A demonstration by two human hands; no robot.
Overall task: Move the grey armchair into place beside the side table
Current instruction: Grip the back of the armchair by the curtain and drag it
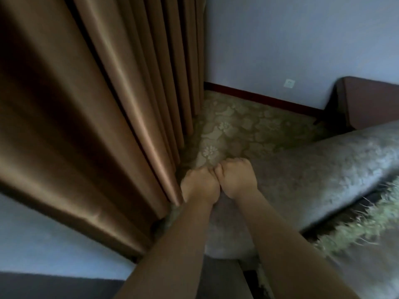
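Left hand point(199, 186), right hand point(236, 180): gripping grey armchair point(313, 169) edge, centre frame. Likely side table point(367, 100) upper right; placement seemingly unfinished.

satiny curtain point(97, 104), seemingly plush velvety armchair point(313, 169).

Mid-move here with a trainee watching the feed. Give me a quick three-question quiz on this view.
1. True or false: the left hand and right hand both grip the edge of the grey armchair.
2. What hangs left of the hands? A) brown curtain B) mirror C) ladder
3. Fill in: the hand nearer the side table is the ____ one.
Key: 1 true; 2 A; 3 right.
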